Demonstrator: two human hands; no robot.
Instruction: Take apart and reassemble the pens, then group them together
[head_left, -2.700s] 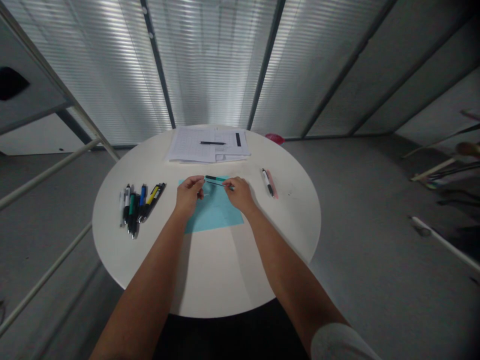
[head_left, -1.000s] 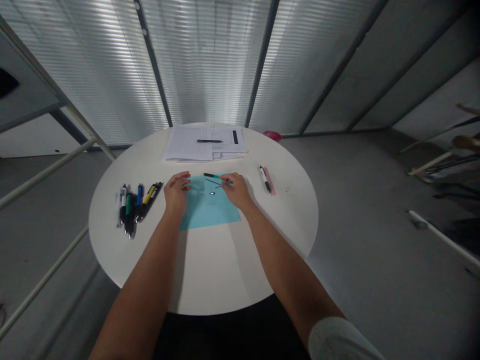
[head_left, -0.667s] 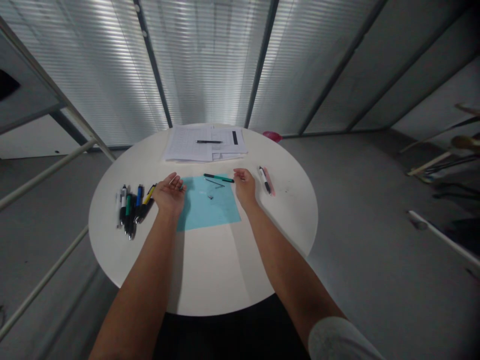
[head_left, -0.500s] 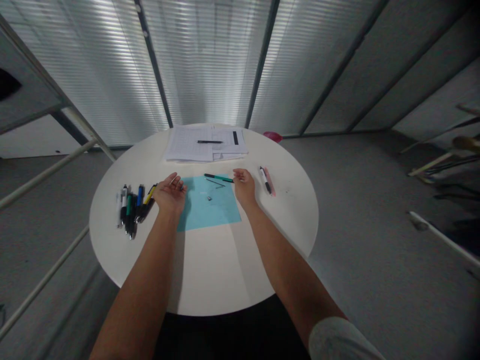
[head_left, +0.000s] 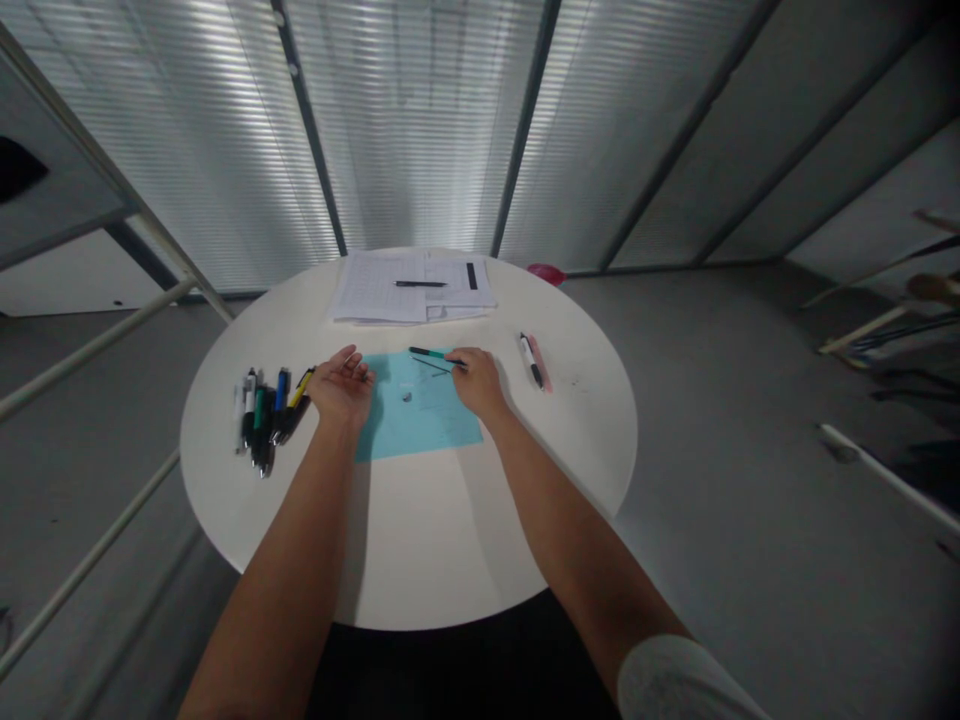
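Note:
On a light blue sheet (head_left: 420, 430) lies a green and black pen (head_left: 429, 352). My right hand (head_left: 480, 385) is over its right end, fingertips closed on it. Just below the pen are two thin dark rods (head_left: 430, 363), one longer than the other, the shorter ending near my right fingers. A small shiny piece (head_left: 406, 397) rests mid-sheet. My left hand (head_left: 343, 388) is at the sheet's left edge, palm up, with fingers loosely curled and apart. Whether something tiny lies in it is too blurred to tell.
Several pens (head_left: 259, 415) lie in a bunch at the left of the round white table (head_left: 420, 540). A white and black pen (head_left: 531, 360) is on the right beside a pink strip (head_left: 541, 365). Papers (head_left: 375, 290) with a black pen (head_left: 420, 284) on top are at the back.
My right hand has moved left and turned palm down, its fingers coming onto the pen's right end. The small shiny piece sits slightly further left. My left hand has barely moved.

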